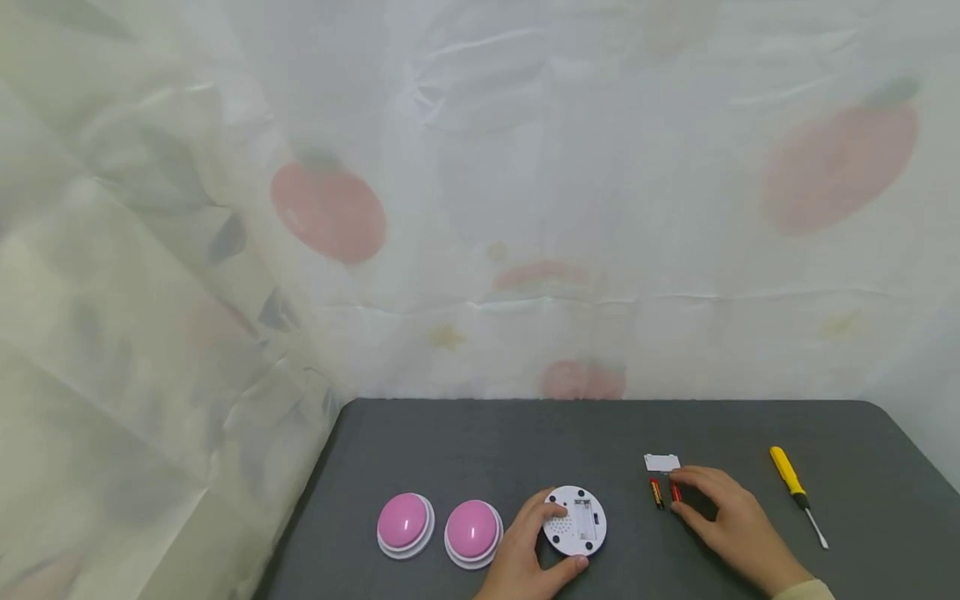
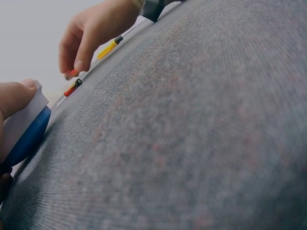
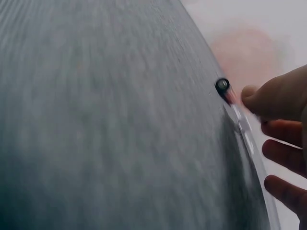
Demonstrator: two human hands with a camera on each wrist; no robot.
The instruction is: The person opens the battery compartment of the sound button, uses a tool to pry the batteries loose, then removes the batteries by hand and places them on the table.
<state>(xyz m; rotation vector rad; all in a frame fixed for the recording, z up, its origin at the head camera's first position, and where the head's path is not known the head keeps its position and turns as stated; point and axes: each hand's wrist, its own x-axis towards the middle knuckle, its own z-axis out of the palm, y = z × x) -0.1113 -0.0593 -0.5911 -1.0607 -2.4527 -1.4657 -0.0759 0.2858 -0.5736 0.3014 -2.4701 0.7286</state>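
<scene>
My left hand (image 1: pixel 525 546) grips a round white push-button light (image 1: pixel 558 537) turned underside up, fingers on its far left and thumb at its near edge. The battery compartment (image 1: pixel 584 518) on its underside is uncovered. Its blue dome (image 2: pixel 29 136) faces down in the left wrist view. To the right, my right hand (image 1: pixel 731 521) pinches a red battery (image 1: pixel 676 492) between thumb and forefinger, just over the table. A second battery (image 1: pixel 657 493), red and black, lies beside it. Behind the batteries is a small white battery cover (image 1: pixel 662 462).
Two white push-button lights with pink domes, a left one (image 1: pixel 402 521) and a right one (image 1: pixel 472 531), sit left of my left hand. A yellow-handled screwdriver (image 1: pixel 786 471) lies right of my right hand. A patterned sheet (image 1: pixel 480 208) hangs behind the dark grey table (image 1: pixel 510 442).
</scene>
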